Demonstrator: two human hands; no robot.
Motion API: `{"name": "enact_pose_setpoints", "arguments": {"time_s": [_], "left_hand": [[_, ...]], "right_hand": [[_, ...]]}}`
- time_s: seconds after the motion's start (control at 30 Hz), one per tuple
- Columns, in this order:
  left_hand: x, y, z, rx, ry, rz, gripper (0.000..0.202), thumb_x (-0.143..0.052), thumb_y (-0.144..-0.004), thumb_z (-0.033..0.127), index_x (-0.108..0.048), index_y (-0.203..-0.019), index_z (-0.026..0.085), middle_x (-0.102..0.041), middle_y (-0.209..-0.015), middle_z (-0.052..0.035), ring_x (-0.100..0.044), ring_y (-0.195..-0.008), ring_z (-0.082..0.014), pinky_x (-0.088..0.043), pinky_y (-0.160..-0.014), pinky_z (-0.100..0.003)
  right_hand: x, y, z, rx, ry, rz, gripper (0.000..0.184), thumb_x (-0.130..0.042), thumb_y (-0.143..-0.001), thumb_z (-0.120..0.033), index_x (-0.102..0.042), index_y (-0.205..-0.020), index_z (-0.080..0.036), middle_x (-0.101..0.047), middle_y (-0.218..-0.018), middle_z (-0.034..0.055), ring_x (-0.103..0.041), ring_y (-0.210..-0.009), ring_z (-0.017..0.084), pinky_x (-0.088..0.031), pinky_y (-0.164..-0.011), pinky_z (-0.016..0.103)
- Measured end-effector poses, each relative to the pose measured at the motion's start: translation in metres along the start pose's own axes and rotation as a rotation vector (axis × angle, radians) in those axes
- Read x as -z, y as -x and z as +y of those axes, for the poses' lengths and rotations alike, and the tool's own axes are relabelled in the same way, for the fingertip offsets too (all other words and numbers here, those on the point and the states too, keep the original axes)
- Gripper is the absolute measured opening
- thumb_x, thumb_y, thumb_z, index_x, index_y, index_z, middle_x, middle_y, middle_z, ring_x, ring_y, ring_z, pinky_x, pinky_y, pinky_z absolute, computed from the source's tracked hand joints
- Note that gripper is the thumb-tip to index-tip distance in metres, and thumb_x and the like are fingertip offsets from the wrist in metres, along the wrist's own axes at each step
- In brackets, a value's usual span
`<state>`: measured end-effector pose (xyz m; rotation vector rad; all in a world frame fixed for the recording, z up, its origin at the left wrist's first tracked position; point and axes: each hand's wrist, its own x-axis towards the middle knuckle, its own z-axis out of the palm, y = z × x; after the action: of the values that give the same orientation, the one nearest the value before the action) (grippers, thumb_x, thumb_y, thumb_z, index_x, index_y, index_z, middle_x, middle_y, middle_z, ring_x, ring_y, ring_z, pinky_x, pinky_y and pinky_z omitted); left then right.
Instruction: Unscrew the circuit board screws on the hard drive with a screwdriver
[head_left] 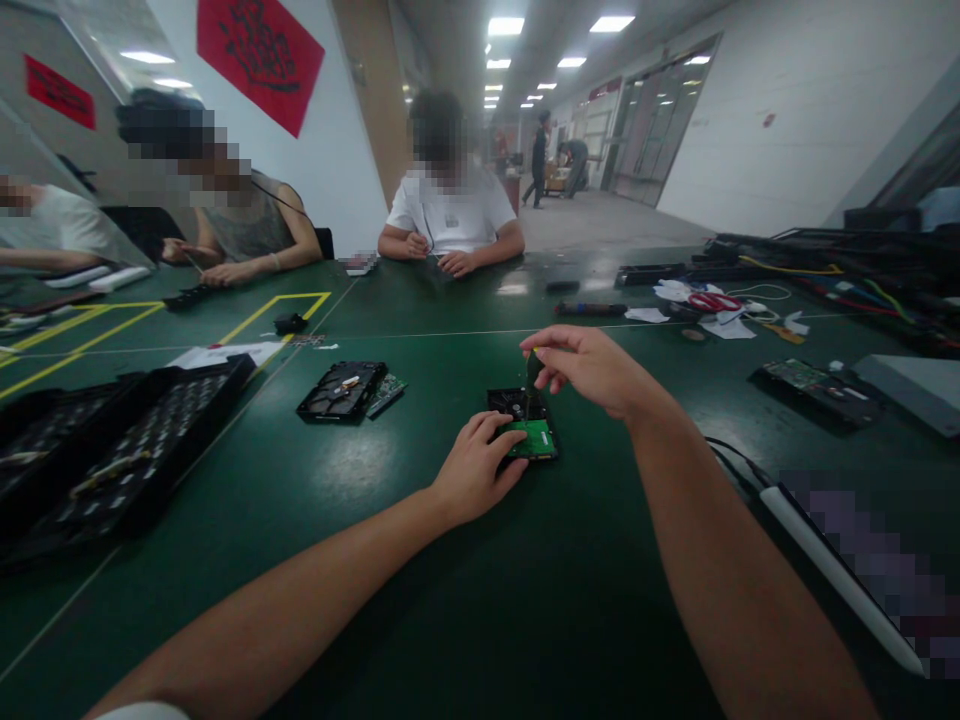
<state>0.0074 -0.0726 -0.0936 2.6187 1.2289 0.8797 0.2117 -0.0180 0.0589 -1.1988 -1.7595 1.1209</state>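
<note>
A black hard drive (523,423) with a green circuit board lies flat on the green table (420,560) in front of me. My left hand (477,468) rests on its near left corner, fingers pressed on the board and holding it down. My right hand (592,370) is above the drive, pinched round the handle of a dark screwdriver (532,380) that stands upright with its tip on the drive.
Another opened hard drive (343,391) lies to the left. Black trays (112,450) sit at the left edge. More drives (814,385), scissors (712,301) and cables are at the right. Three people sit across the table; a white-edged device (832,570) lies near my right arm.
</note>
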Motion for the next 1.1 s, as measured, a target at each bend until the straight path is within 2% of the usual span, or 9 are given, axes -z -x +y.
{"name": "enact_pose_setpoints", "arguments": {"time_s": [0.2, 0.37, 0.57, 0.67, 0.87, 0.97, 1.1], "left_hand": [[0.0002, -0.0001, 0.0006, 0.000, 0.005, 0.002, 0.038, -0.065, -0.100, 0.035, -0.064, -0.136, 0.025, -0.058, -0.141, -0.0133, -0.048, -0.139, -0.0350, -0.047, -0.116, -0.061], [-0.0017, 0.0001, -0.0011, -0.005, 0.002, 0.012, 0.039, -0.066, -0.099, 0.035, -0.064, -0.137, 0.026, -0.058, -0.141, -0.0131, -0.049, -0.139, -0.0355, -0.048, -0.114, -0.062], [-0.0012, 0.0001, -0.0006, -0.005, 0.012, 0.016, 0.039, -0.066, -0.099, 0.035, -0.064, -0.137, 0.026, -0.059, -0.141, -0.0134, -0.049, -0.139, -0.0354, -0.048, -0.114, -0.062], [-0.0002, -0.0001, 0.0002, -0.001, 0.008, 0.010, 0.039, -0.065, -0.100, 0.035, -0.064, -0.137, 0.026, -0.059, -0.141, -0.0135, -0.049, -0.139, -0.0352, -0.048, -0.114, -0.061], [-0.0001, -0.0003, 0.0000, -0.001, 0.000, 0.002, 0.038, -0.065, -0.100, 0.035, -0.064, -0.137, 0.025, -0.058, -0.141, -0.0133, -0.049, -0.139, -0.0347, -0.047, -0.116, -0.060], [-0.0007, -0.0002, -0.0003, 0.000, 0.001, 0.003, 0.039, -0.066, -0.099, 0.035, -0.064, -0.137, 0.026, -0.058, -0.141, -0.0132, -0.049, -0.139, -0.0350, -0.048, -0.115, -0.061], [-0.0009, -0.0001, 0.0003, -0.001, 0.003, 0.007, 0.039, -0.066, -0.099, 0.035, -0.064, -0.136, 0.026, -0.059, -0.140, -0.0134, -0.049, -0.139, -0.0352, -0.047, -0.115, -0.061]], "right_hand": [[0.0003, -0.0002, 0.0047, 0.060, 0.030, 0.010, 0.003, -0.069, -0.096, -0.019, -0.071, -0.096, -0.017, -0.068, -0.076, 0.0016, -0.061, -0.057, 0.010, -0.047, -0.048, 0.019], [0.0008, -0.0008, 0.0083, 0.048, 0.053, 0.047, 0.013, -0.077, -0.090, -0.023, -0.066, -0.094, -0.018, -0.070, -0.079, 0.0020, -0.061, -0.057, 0.011, -0.046, -0.045, 0.021], [0.0011, -0.0005, 0.0067, 0.069, 0.034, 0.034, 0.006, -0.073, -0.092, -0.020, -0.073, -0.097, -0.017, -0.071, -0.079, 0.0022, -0.060, -0.060, 0.010, -0.048, -0.052, 0.020], [0.0018, -0.0005, 0.0072, 0.072, 0.047, 0.030, 0.011, -0.070, -0.094, -0.022, -0.076, -0.102, -0.018, -0.071, -0.078, 0.0025, -0.059, -0.060, 0.011, -0.045, -0.050, 0.020], [0.0017, -0.0003, 0.0076, 0.059, 0.059, 0.056, 0.020, -0.075, -0.090, -0.024, -0.069, -0.109, -0.017, -0.077, -0.108, 0.0092, -0.063, -0.060, 0.011, -0.045, -0.047, 0.022], [0.0012, -0.0007, 0.0088, 0.092, 0.127, 0.076, 0.015, -0.074, -0.092, -0.027, -0.068, -0.102, -0.018, -0.078, -0.103, 0.0090, -0.066, -0.063, 0.013, -0.048, -0.050, 0.024], [0.0010, -0.0002, 0.0090, 0.170, 0.328, 0.156, 0.012, -0.073, -0.092, -0.031, -0.071, -0.098, -0.020, -0.078, -0.098, 0.0069, -0.068, -0.069, 0.016, -0.053, -0.062, 0.030]]}}
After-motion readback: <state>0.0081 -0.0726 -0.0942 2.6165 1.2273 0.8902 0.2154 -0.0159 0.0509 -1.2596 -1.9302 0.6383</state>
